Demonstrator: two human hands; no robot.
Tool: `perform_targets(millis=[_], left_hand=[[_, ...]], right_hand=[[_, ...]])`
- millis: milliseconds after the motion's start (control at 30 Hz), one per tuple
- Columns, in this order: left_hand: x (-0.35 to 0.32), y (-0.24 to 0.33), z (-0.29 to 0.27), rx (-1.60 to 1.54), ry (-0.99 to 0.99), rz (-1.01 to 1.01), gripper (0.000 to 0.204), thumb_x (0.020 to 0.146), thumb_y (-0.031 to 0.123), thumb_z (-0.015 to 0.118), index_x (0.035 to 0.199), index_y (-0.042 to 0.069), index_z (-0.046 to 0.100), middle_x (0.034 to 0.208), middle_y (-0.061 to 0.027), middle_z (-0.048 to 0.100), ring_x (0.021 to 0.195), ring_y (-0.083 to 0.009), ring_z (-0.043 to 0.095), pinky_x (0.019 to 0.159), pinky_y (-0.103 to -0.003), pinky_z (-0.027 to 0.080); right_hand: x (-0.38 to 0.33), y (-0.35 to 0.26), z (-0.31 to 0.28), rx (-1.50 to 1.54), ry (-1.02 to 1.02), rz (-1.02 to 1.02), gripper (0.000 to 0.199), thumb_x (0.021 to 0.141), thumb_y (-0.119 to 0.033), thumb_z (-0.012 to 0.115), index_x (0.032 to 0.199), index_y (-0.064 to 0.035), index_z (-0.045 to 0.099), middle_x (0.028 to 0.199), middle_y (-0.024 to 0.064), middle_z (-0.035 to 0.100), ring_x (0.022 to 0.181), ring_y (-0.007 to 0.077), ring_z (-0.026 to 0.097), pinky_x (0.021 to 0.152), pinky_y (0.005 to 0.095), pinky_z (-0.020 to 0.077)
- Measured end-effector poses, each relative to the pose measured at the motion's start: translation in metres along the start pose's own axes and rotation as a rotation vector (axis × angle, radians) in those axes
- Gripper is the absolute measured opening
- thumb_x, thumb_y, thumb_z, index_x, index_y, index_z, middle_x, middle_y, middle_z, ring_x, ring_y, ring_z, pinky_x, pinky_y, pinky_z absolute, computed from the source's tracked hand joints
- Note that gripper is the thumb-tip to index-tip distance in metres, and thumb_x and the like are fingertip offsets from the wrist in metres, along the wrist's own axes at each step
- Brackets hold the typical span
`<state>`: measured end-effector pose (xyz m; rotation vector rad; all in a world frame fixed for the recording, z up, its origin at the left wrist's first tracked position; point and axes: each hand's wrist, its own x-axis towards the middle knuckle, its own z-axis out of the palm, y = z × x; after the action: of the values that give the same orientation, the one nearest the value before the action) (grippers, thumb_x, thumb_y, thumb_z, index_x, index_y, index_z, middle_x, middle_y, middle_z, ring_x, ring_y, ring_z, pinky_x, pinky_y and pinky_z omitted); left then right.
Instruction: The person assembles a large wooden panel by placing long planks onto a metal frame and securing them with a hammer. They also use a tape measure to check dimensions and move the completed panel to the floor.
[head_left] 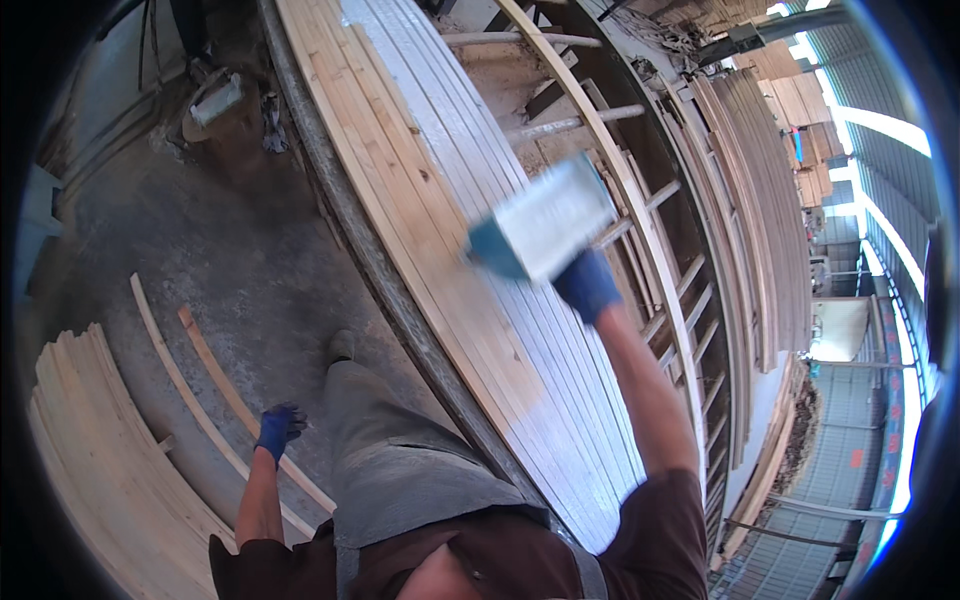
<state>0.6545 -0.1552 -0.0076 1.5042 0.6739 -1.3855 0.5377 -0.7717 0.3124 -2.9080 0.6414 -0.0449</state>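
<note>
My right hand (588, 288), in a blue glove, is closed on a white and teal box-shaped container (558, 222). Motion smears the container, so its exact kind is unclear. It is tilted above a long bed of narrow wooden strips (400, 190) laid side by side. A wet-looking white coating (560, 390) covers the strips along the right side and near end, while those on the left are bare wood. My left hand (280, 428), also gloved in blue, hangs low at my left side, fingers apart and holding nothing. It is nearest to thin loose strips (210, 360) beyond it.
A stack of boards (110, 440) lies at the lower left. Against the far left floor stands a brown bucket (222, 105). A rack with white rungs (580, 125) runs along the bed's right side, with long timber piles (740, 200) beyond. My apron (410, 470) is close to the bed's edge.
</note>
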Motion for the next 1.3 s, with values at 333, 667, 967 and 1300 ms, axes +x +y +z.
perform_targets(millis=[333,667,967,1300], left_hand=[[-0.018,0.042,-0.073,-0.178,0.118,0.083,0.036,0.096,0.033,0.053,0.124,0.012,0.061,0.097,-0.0078,0.073,0.075,-0.0194,0.069,0.065,-0.032,0.051],[-0.017,0.016,-0.061,0.088,0.052,-0.063,0.031,0.096,0.033,0.053,0.118,0.011,0.062,0.089,-0.0082,0.072,0.067,-0.0179,0.067,0.056,-0.032,0.049],[-0.017,0.07,-0.045,0.282,-0.007,-0.027,0.031,0.098,0.032,0.052,0.119,0.012,0.063,0.089,-0.0085,0.074,0.067,-0.0203,0.069,0.058,-0.034,0.05],[0.023,0.14,-0.098,0.398,0.063,-0.092,0.025,0.099,0.03,0.051,0.109,0.013,0.066,0.087,-0.0083,0.075,0.069,-0.0226,0.071,0.061,-0.037,0.051]], right_hand=[[0.328,-0.133,0.009,0.092,0.046,-0.013,0.024,0.096,-0.022,0.055,0.107,-0.0049,0.068,0.078,0.0115,0.07,0.065,0.0233,0.07,0.055,0.0353,0.0584],[-0.022,-0.069,0.023,0.075,-0.088,0.061,0.026,0.091,-0.022,0.056,0.108,-0.0068,0.069,0.1,0.02,0.071,0.089,0.0369,0.069,0.083,0.0462,0.0559],[-0.465,-0.087,-0.017,0.102,-0.286,0.574,0.04,0.089,-0.03,0.056,0.125,-0.0122,0.064,0.125,0.0113,0.067,0.121,0.03,0.059,0.105,0.0438,0.0445],[-0.363,-0.132,-0.024,-0.053,-0.376,0.551,0.031,0.082,-0.034,0.067,0.109,-0.0178,0.074,0.101,0.0113,0.074,0.092,0.0332,0.071,0.075,0.0453,0.0565]])
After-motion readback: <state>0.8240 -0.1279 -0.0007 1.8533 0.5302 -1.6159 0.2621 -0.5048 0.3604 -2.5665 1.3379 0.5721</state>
